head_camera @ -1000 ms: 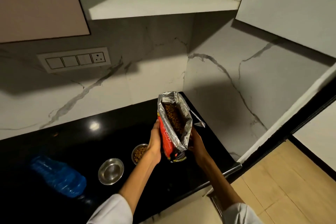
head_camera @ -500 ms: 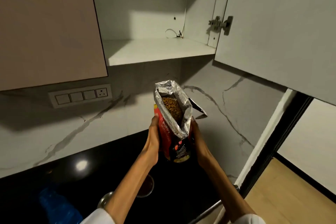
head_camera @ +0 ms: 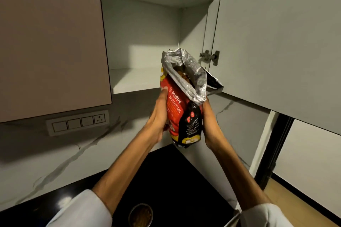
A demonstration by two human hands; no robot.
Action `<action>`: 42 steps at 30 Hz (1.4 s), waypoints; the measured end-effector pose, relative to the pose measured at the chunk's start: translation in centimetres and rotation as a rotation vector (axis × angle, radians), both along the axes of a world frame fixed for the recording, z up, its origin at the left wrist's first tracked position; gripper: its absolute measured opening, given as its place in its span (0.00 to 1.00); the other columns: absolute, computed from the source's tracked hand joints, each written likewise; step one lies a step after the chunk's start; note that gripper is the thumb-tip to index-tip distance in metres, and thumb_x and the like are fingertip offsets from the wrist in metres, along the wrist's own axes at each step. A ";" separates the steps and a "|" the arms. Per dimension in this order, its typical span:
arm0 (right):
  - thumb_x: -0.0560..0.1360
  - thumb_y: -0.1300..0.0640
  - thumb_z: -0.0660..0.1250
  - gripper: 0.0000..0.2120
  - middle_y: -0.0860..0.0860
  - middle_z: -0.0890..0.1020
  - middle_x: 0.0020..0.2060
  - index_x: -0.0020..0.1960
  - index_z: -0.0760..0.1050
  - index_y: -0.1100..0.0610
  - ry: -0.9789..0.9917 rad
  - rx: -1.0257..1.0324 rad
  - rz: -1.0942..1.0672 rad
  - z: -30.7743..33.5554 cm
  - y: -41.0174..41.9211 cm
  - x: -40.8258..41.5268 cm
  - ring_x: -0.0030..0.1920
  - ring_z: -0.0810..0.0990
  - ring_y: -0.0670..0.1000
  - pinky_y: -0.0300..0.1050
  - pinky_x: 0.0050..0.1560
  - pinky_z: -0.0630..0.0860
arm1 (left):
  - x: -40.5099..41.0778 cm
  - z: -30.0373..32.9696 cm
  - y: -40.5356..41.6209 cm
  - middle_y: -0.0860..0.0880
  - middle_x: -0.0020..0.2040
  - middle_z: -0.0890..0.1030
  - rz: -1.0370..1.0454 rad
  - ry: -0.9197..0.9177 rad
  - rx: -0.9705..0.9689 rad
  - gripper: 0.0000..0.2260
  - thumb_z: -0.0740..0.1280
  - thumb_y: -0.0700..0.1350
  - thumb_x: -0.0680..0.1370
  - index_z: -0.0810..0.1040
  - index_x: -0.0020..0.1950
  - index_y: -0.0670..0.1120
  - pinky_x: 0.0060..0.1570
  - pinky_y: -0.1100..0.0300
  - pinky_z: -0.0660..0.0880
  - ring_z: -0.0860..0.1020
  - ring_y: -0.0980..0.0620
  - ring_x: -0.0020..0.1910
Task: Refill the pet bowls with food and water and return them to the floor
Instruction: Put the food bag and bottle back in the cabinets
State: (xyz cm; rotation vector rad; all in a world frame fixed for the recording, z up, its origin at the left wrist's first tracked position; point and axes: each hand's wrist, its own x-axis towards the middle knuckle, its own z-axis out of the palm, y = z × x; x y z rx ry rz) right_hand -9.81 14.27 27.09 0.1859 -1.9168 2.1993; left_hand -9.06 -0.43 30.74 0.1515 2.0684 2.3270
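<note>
You hold the food bag [head_camera: 181, 101] between both hands, raised before the open cabinet shelf [head_camera: 134, 81]. The bag is red, its silver top open, kibble visible. Left hand [head_camera: 159, 116] and right hand [head_camera: 210, 125] clasp its sides, arms extended. The filled bowl [head_camera: 141, 214] sits on the counter [head_camera: 166, 180] below.

A home kitchen: wall cabinets [head_camera: 51, 42] fill the upper frame, one open with bare white shelves [head_camera: 134, 81]. Below run a marble-look backsplash [head_camera: 46, 162] with a switch panel [head_camera: 77, 122] at left, and a glossy black counter [head_camera: 166, 180] along the bottom.
</note>
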 end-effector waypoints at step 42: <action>0.83 0.33 0.55 0.31 0.60 0.87 0.50 0.61 0.83 0.58 -0.026 -0.142 0.219 14.7 -2.3 -32.0 0.47 0.86 0.59 0.56 0.57 0.82 | -44.3 8.3 -0.6 0.42 0.53 0.86 0.232 0.174 0.179 0.44 0.58 0.82 0.61 0.81 0.61 0.53 0.54 0.37 0.78 0.86 0.38 0.50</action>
